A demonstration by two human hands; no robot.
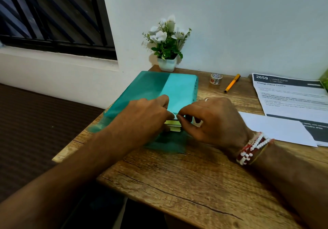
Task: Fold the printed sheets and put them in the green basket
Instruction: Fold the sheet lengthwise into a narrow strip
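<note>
A teal translucent plastic case lies at the desk's left end. At its near edge, my left hand and my right hand meet, and both pinch a small white bit of paper between thumb and fingers. Just below it sits a small yellow-green pad; I cannot tell how the white bit joins it. A printed sheet with a dark header lies flat at the right. A blank-faced white sheet overlaps its near end. A green object shows at the right edge, mostly cut off.
A white pot of artificial flowers stands at the back by the wall. A roll of tape and an orange pen lie behind my right hand. The wooden desk ends in a left edge close to the case.
</note>
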